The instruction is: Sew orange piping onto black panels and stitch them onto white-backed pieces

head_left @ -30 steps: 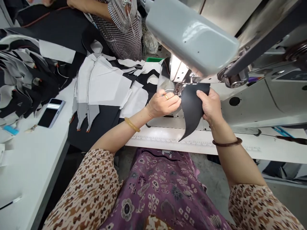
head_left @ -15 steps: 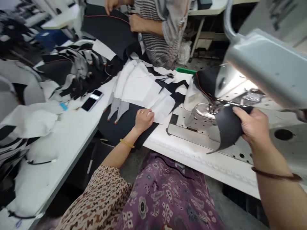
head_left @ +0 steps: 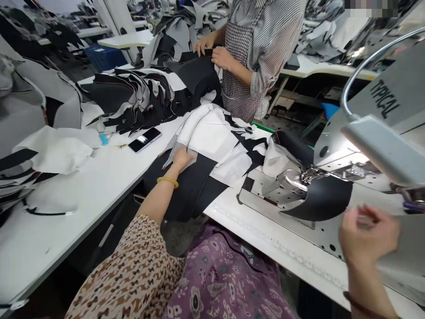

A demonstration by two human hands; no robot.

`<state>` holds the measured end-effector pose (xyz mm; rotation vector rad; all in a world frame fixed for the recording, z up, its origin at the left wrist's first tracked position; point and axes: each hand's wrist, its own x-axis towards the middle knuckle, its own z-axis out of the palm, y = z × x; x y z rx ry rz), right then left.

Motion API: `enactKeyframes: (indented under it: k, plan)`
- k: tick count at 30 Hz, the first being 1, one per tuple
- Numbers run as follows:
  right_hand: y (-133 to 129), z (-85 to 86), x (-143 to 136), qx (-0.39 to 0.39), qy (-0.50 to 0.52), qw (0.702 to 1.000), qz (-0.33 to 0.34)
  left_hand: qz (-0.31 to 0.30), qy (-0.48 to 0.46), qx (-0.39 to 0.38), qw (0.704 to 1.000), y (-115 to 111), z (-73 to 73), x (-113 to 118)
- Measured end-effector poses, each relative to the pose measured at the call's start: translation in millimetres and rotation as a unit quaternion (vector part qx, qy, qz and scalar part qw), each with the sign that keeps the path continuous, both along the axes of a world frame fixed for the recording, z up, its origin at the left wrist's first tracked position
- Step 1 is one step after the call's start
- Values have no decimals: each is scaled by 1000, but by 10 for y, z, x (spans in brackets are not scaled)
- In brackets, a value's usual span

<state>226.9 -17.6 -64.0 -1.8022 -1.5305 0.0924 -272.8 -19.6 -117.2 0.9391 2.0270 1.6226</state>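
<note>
My left hand (head_left: 183, 158) is closed on the lower end of a white-backed fabric piece (head_left: 207, 119) with a dark seam line, at the pile's left side. Black fabric panels (head_left: 186, 181) lie under it and hang over the table edge. My right hand (head_left: 368, 232), blurred, has loosely curled fingers with a gap to the thumb and seems to hold nothing. It is just right of a black curved fabric piece (head_left: 328, 197), which sits under the needle area of the sewing machine (head_left: 308, 175). More white-backed material (head_left: 279, 159) bunches behind the machine's arm.
A phone (head_left: 145, 139) lies on the white table (head_left: 96, 186) at left. Stacks of black and grey cut pieces (head_left: 116, 91) stand behind it. Across the table a co-worker's hands (head_left: 215, 53) handle a black panel. The machine's lamp (head_left: 381, 148) overhangs the right side.
My right hand has let go of the black curved piece and moved down and right. My left hand has shifted left onto the white-backed piece. The view has tilted up.
</note>
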Motion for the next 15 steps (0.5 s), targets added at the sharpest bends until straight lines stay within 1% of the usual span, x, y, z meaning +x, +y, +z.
enactKeyframes:
  k: [1,2,3,4,5,6,7,8,9,10,11,12,13,14,15]
  plan:
    - [-169,-42,-72,2,0,1000,1,-12,-20,7,1000,0,60,71]
    - [-323,-115,-169,-33,34,997,57,-23,-47,17,998,-12,123,194]
    - [-451,-211,-293,-65,80,988,113,-31,-77,24,996,-38,187,375]
    - [-547,-318,-438,-133,130,965,187,-40,-109,33,993,-77,247,610]
    - [-608,-421,-595,-218,187,920,267,-49,-143,42,988,-132,297,890]
    - [-636,-508,-753,-266,248,877,315,-55,-182,47,981,-201,331,1199]
    - [-636,-566,-894,-298,310,837,339,-68,-224,52,971,-283,345,1518]
    - [-616,-587,-1004,-324,366,805,336,-79,-261,55,960,-375,337,1822]
    - [-586,-570,-1069,-347,411,783,313,-87,-292,57,951,-472,306,2091]
    - [-557,-519,-1082,-375,438,768,279,-97,-318,54,942,-571,255,2306]
    - [-538,-443,-1039,-408,445,758,246,-110,-357,48,926,-666,187,2455]
    - [-535,-354,-942,-438,432,756,222,-134,-445,24,885,-751,107,2533]
    - [-550,-269,-797,-467,402,757,216,-147,-492,-10,858,-824,18,2543]
    - [-586,-200,-613,-487,359,763,228,-150,-495,-25,855,-882,-75,2494]
    - [-639,-161,-400,-483,306,780,254,-141,-490,-27,860,-923,-168,2400]
